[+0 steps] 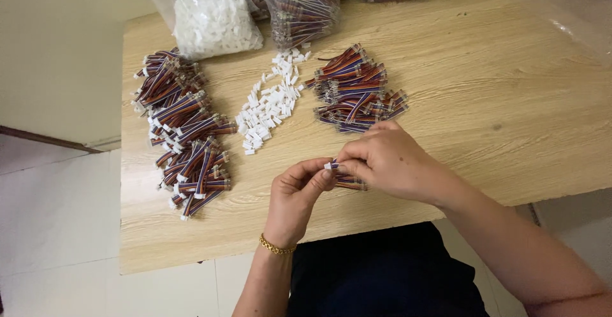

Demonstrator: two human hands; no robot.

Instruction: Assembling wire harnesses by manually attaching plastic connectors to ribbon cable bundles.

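White connectors (268,103), wire piles (185,129) flank hands (344,176) apparently pinching cable (349,182).

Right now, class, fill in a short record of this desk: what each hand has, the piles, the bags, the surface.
left hand: pinches a small white plug
right hand: holds a short striped wire bundle
left pile: wires with white plugs fitted
middle pile: loose white plugs
right pile: striped wires
bags: clear plastic, one with white plugs, others with wires
surface: light wooden table
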